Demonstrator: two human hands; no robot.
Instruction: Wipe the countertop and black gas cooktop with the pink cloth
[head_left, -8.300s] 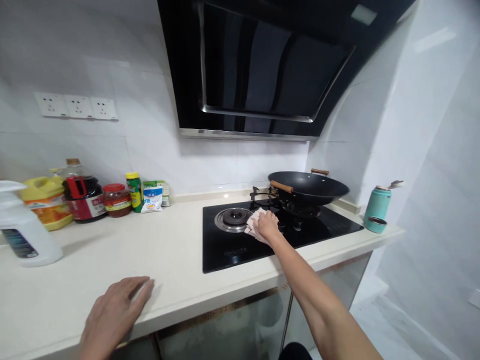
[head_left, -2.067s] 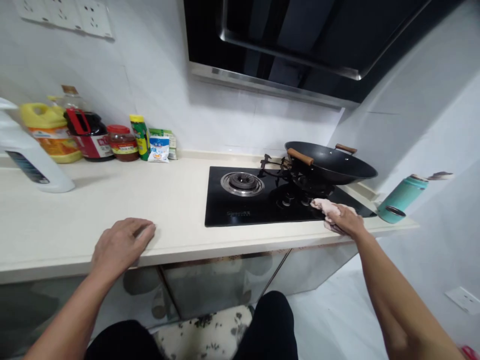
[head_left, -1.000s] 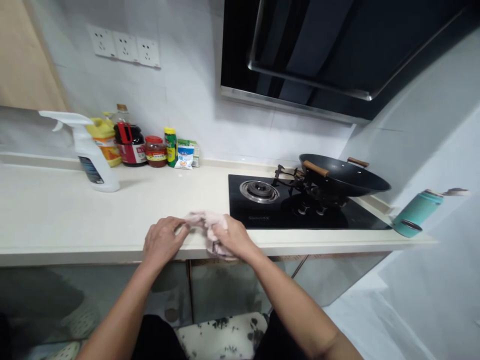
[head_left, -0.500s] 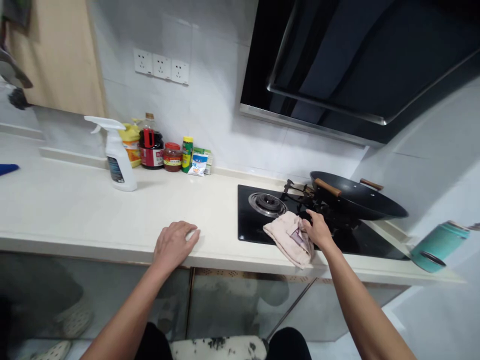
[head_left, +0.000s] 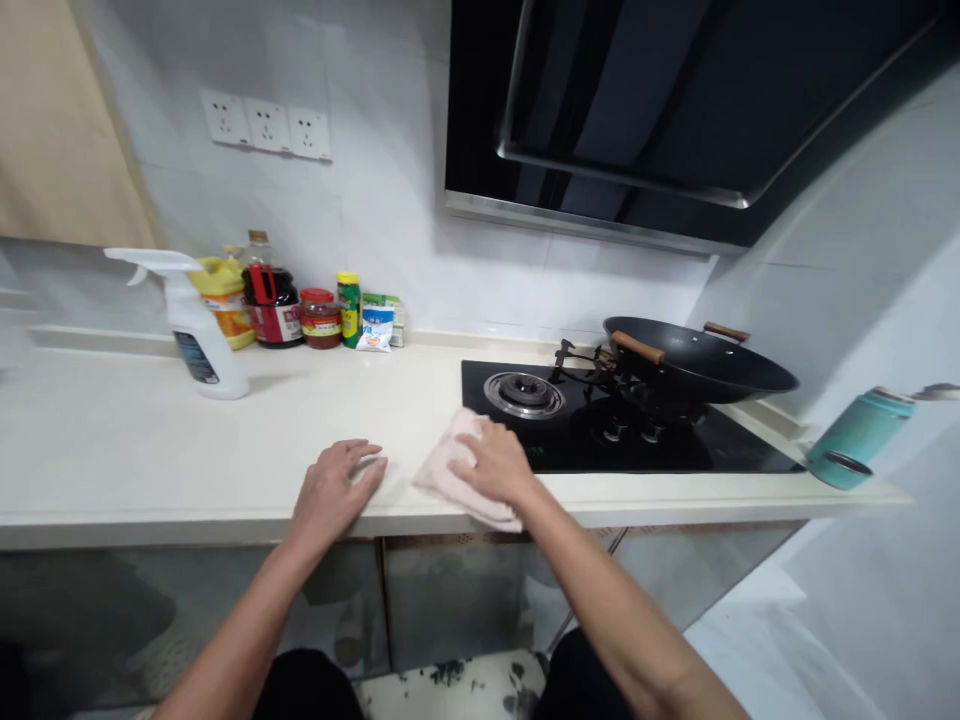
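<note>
Near the left corner of the gas stove (head_left: 555, 455), my right hand (head_left: 496, 462) presses a pale pink cloth (head_left: 448, 474) onto the white countertop (head_left: 300, 420). Its fingers are bent over the cloth, and one corner of the fabric hangs at the counter's front edge. My left hand (head_left: 336, 488) rests on the counter to the left of the cloth, with nothing in it. The thumb there stands apart from the loosely bent fingers.
A white spray bottle (head_left: 201, 340) stands at the left, near a dark sauce bottle (head_left: 271, 305) and a red-lidded jar (head_left: 321, 320). On the stove's right side sits a black wok (head_left: 705, 365). A green canister (head_left: 862, 435) is at the far right. The range hood (head_left: 600, 215) hangs above.
My right hand has moved left with the cloth, from the stove top to the counter beside it. The left hand stays on the counter. The view has shifted a little to the right.
</note>
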